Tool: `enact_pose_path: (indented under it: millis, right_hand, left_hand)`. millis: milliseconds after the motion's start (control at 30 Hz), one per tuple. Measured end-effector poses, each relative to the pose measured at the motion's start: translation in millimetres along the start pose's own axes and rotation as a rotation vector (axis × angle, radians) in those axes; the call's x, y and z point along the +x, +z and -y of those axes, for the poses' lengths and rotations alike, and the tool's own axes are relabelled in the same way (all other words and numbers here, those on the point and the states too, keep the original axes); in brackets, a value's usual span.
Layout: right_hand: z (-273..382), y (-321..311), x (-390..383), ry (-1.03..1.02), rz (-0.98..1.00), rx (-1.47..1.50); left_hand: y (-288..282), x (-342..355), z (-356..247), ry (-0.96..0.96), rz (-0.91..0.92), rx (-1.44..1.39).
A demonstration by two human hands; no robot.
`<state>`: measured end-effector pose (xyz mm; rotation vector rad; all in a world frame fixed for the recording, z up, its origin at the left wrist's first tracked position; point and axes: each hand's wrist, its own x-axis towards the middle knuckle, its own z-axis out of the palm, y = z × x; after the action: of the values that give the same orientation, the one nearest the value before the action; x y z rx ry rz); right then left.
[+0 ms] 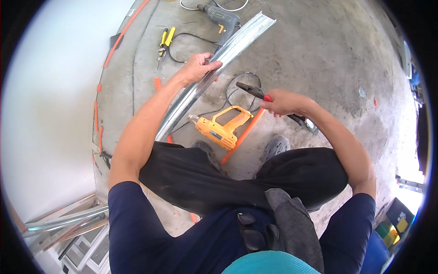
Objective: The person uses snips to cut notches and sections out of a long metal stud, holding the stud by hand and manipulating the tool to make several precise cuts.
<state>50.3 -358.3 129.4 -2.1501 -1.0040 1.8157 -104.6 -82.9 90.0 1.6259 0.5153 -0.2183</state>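
A long galvanized metal channel (244, 40) slants from beside my left thigh up toward the far side. My left hand (197, 69) grips it near its middle, thumb on top and fingers underneath. In my right hand (286, 102) is a pair of pliers (250, 89) with dark jaws and red on the handles. Their jaws point toward the channel and stay apart from it. Below and between my hands, a yellow-orange heat gun (218, 131) lies on the floor. Past my right hand shows a silver-ended object (312, 127), partly hidden, whose kind I cannot make out.
Beyond the channel lies a corded drill (221, 19), with yellow-handled snips (165, 42) to its left. An orange tube (245, 134) lies beside the heat gun, and a dark cord loops across the concrete floor (328, 59). A white wall (54, 100) stands at left.
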Motion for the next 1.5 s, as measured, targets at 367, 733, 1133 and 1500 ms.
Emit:
enact_pose_path:
  millis: [367, 733, 1133, 1500]
  right_hand:
    - [-13, -6, -32, -0.023, 0.019, 0.119]
    - [-17, -2, -33, -0.184, -0.156, 0.230]
    - [-27, 3, -15, -0.278, -0.405, -0.046]
    - [-8, 9, -2, -0.259, -0.512, -0.082]
  left_hand:
    - [18, 3, -12, 0.010, 0.025, 0.066]
    - [34, -8, -23, -0.108, 0.356, -0.165]
    - [50, -4, -9, 0.081, 0.110, 0.514]
    - [47, -6, -1, 0.144, -0.041, 0.509]
